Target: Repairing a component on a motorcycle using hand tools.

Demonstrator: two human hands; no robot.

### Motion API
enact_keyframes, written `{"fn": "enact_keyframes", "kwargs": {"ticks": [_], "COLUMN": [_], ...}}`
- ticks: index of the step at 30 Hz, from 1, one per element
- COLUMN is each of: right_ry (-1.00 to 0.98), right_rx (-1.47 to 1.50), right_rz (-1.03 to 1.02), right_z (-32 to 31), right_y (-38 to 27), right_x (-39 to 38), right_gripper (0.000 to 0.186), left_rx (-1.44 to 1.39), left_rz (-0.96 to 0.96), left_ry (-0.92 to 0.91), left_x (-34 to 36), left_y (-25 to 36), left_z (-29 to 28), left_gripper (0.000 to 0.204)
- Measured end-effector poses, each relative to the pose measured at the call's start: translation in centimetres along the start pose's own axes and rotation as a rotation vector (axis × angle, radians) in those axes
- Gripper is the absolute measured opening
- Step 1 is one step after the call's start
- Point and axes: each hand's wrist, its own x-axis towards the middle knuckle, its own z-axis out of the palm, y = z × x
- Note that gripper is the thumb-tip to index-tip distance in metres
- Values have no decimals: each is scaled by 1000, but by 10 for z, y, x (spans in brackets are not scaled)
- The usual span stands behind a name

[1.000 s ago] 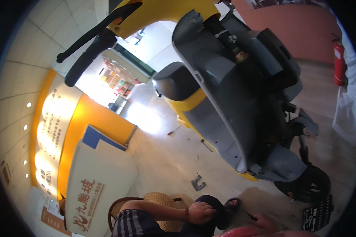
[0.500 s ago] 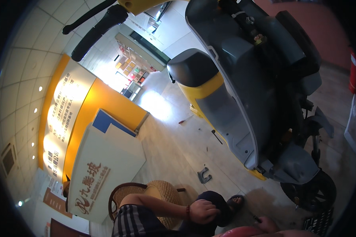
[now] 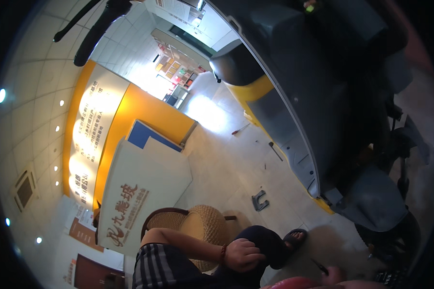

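My left hand (image 3: 244, 255), with a red bead bracelet at the wrist, rests on my dark-trousered knee (image 3: 260, 241). Its fingers are loosely curled, and I see nothing in them. Low in the view, my right hand (image 3: 335, 276) is closed round a slim dark tool (image 3: 318, 266); its exact kind is too small and dim to make out. A yellow and grey scooter (image 3: 267, 108) stands close in front and to the right, its inner body in deep shadow. The black handlebar grip (image 3: 96, 33) juts out at the upper left.
On the floor lie a grey U-shaped part (image 3: 260, 200), a red-handled screwdriver (image 3: 236, 132) and a thin black rod (image 3: 276, 151). A wicker chair (image 3: 212, 224) stands beside my left arm, before a white counter (image 3: 149, 183). A black tool tray (image 3: 388, 278) sits at the lower right.
My view has tilted and moved closer to the scooter, which now fills more of the upper right. My left hand stays on the knee; my right still holds the slim tool.
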Motion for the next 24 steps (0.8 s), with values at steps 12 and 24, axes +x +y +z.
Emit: {"fn": "enact_keyframes", "kwargs": {"ticks": [12, 24], "right_ry": [314, 186], "right_rx": [-231, -41], "right_rz": [-117, -100], "right_z": [14, 27], "right_y": [-9, 16], "right_x": [4, 19], "right_gripper": [30, 27], "left_rx": [40, 83], "left_rz": [-29, -13], "left_ry": [11, -1], "left_x": [-8, -6], "left_y": [-3, 2], "left_z": [-6, -5], "left_gripper": [19, 24]}}
